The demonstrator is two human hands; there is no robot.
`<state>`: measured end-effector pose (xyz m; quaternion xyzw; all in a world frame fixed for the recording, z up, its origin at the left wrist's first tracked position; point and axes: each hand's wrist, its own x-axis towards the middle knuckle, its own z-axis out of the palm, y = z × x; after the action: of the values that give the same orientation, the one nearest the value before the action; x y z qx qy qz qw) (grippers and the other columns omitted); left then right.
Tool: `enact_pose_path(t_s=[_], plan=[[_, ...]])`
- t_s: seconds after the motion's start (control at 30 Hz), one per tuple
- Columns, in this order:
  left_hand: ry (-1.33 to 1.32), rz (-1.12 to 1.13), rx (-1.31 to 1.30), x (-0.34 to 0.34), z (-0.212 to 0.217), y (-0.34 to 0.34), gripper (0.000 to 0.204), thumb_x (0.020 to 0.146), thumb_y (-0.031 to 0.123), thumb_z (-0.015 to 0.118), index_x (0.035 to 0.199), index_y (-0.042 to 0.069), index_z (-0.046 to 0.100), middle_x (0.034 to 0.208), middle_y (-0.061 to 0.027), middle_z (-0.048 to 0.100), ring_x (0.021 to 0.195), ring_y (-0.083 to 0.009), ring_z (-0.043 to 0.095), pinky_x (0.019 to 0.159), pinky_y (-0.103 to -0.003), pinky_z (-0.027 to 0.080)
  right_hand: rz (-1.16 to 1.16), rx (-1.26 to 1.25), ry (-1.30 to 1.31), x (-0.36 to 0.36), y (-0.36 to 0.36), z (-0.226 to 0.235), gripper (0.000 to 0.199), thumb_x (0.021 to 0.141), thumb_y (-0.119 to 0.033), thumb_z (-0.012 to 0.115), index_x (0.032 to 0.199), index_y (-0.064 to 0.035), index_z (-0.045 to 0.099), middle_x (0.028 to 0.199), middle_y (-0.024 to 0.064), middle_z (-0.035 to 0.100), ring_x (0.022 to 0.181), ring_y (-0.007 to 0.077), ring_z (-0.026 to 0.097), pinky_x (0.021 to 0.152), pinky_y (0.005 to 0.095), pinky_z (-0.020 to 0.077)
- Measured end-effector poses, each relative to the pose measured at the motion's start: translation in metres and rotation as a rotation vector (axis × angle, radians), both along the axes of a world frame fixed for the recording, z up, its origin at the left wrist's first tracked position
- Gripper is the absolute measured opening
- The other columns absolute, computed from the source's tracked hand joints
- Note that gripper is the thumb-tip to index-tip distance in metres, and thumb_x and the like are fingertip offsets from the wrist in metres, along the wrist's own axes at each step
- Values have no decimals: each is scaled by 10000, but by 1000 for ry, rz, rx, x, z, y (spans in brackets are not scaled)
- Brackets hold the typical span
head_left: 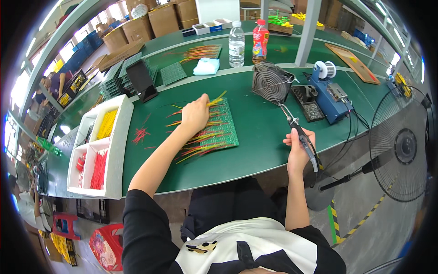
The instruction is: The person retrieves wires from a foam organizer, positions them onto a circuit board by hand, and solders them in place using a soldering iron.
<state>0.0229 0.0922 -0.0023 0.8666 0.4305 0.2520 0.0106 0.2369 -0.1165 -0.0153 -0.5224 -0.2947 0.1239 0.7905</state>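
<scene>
My left hand (195, 113) is closed at the far left part of a green circuit board panel (230, 123), its fingertips pinched on a yellow wire (216, 101). Rows of red and yellow wires (200, 147) stick out from the panel's left side, some of them hidden under my hand and forearm. My right hand (300, 148) is wrapped round a soldering iron (295, 123) with a black handle. Its metal tip points up and left, close to the front of a small square fan (272, 84) and away from the panel.
White foam box (127, 137) with yellow and red wires stands left, beside loose red wires (141, 135). Behind are stacked boards (116, 80), a black tray (141, 82) and two bottles (236, 48). A blue soldering station (331, 96) and large floor fan (404, 146) are at right.
</scene>
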Motion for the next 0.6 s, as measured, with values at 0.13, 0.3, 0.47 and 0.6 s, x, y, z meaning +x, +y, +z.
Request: enact_pose_path(t_s=[0.13, 0.3, 0.47, 0.6], plan=[[56, -64, -9, -7, 7, -39, 106, 831, 132, 514, 918, 76, 495, 879, -113, 632, 729, -352, 600, 617, -448, 472, -12, -16, -11, 3, -2, -1, 194, 848, -95, 616, 957, 12, 497, 728, 88, 601, 566, 117, 585, 526, 212, 466], [-67, -117, 97, -29, 25, -52, 80, 754, 70, 584, 833, 85, 590, 802, -52, 604, 671, -291, 596, 580, -385, 477, 9, -44, -30, -1, 4, 7, 202, 855, -122, 612, 954, 12, 497, 723, 87, 601, 560, 116, 580, 533, 211, 461], [59, -235, 321, -40, 20, -39, 189, 732, 55, 601, 899, 134, 638, 760, -4, 593, 572, -217, 583, 496, -322, 465, 100, 1, 141, -10, 15, 9, 157, 864, -141, 605, 918, -30, 508, 701, 62, 592, 550, 99, 563, 530, 206, 458], [8, -367, 502, -37, 7, -33, 189, 714, 73, 636, 894, 127, 658, 731, 17, 592, 515, -157, 564, 461, -284, 452, 184, -38, 134, -38, 22, 10, 156, 859, -130, 605, 913, -24, 504, 689, 60, 580, 533, 107, 554, 510, 207, 458]])
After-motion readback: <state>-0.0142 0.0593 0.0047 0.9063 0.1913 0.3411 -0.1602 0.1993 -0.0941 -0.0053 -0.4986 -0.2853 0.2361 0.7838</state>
